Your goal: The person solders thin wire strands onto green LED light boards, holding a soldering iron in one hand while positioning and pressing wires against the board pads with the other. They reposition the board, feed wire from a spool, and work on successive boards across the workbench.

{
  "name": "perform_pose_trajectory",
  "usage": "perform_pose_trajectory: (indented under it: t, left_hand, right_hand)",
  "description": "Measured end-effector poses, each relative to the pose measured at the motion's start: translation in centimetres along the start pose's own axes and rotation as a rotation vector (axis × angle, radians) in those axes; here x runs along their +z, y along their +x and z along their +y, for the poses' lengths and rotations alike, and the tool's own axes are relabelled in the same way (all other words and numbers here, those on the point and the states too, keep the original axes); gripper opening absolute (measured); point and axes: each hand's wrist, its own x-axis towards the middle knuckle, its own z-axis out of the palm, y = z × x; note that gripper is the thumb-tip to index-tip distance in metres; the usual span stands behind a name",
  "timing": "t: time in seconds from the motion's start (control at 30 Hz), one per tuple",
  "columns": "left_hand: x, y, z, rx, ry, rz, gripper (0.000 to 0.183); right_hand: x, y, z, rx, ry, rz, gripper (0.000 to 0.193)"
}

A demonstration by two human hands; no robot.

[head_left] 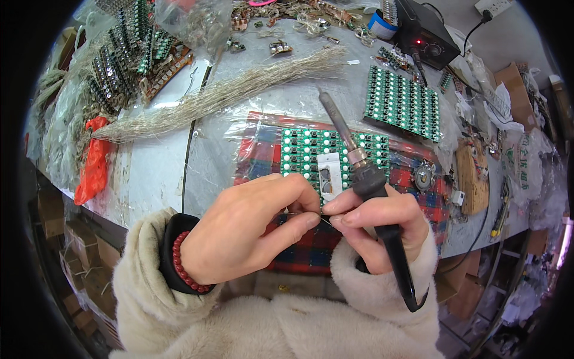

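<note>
My right hand (397, 218) is closed round a soldering iron (368, 179). Its black handle slants across the palm and the metal tip points up toward the far left. Thumb and forefinger of that hand also pinch together, close to my left hand (239, 230). The left fingers are pinched too, and a short bit of thin wire (325, 221) shows between the two hands. Just beyond the fingertips lies a green circuit board panel (293, 151) with rows of white and black parts. On it rests a small white piece (328, 160) with a dark middle, partly behind the iron.
A red plaid cloth (308, 245) under plastic film lies below the panel. A bundle of thin wires (227, 90) stretches across the grey table. Another panel (403, 105) lies farther right, near a black soldering station (427, 45). A wooden block (472, 179) stands at right, a red bag (94, 164) at left.
</note>
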Motion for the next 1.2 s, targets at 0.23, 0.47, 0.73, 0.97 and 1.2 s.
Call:
perform_pose_trajectory:
  t: [0.23,0.47,0.73,0.97,1.2]
  left_hand:
    - [0.9,-0.1,-0.2,0.244,0.184,0.197,0.021]
    - [1.4,0.1,-0.2,0.295,0.167,0.337,0.016]
    - [0.7,-0.2,0.4,-0.207,-0.304,0.099,0.01]
    - [0.9,0.9,-1.4,0.034,0.032,0.142,0.009]
    - [1.0,2.0,-2.6,-0.021,0.265,0.171,0.008]
  right_hand:
    - [0.6,-0.6,0.0,0.162,0.19,0.165,0.03]
    - [0.9,-1.1,-0.6,0.343,0.306,0.227,0.032]
    - [0.6,-1.1,-0.4,0.145,0.086,0.174,0.037]
    - [-1.0,-1.0,0.1,0.022,-0.363,0.042,0.042]
    - [-1.8,-0.1,0.8,0.122,-0.591,-0.116,0.063]
